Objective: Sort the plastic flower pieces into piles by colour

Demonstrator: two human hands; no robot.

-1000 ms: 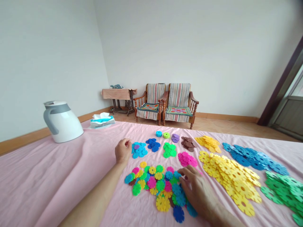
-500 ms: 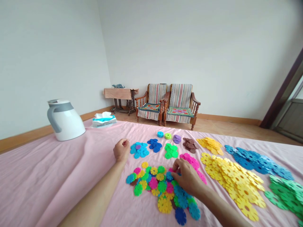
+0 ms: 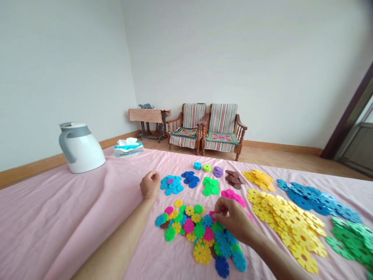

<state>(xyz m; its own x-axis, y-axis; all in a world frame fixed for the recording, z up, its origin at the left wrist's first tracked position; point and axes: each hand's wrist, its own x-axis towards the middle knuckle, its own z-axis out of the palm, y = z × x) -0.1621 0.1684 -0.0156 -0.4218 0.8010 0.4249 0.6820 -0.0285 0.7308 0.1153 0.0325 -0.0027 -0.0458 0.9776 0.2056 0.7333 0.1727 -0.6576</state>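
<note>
My left hand rests curled on the pink cloth, left of a light blue pile of notched plastic discs; whatever its fingers may hold is hidden. Over the right side of a mixed heap of small flower-shaped discs, my right hand has thumb and forefinger pinched at a pink disc. Part of that disc is covered by the fingers. A pink pile lies just behind this hand, partly hidden by it. Bright green discs and dark blue discs lie farther back.
Larger yellow discs, blue discs and green discs spread out to the right. Brown discs and purple discs sit behind. At the left stand a white jug and a tissue box. Two wooden chairs are beyond.
My right hand has shifted slightly right and its fingers have lifted a little off the heap, uncovering more of a blue disc. My left hand stays in place.
</note>
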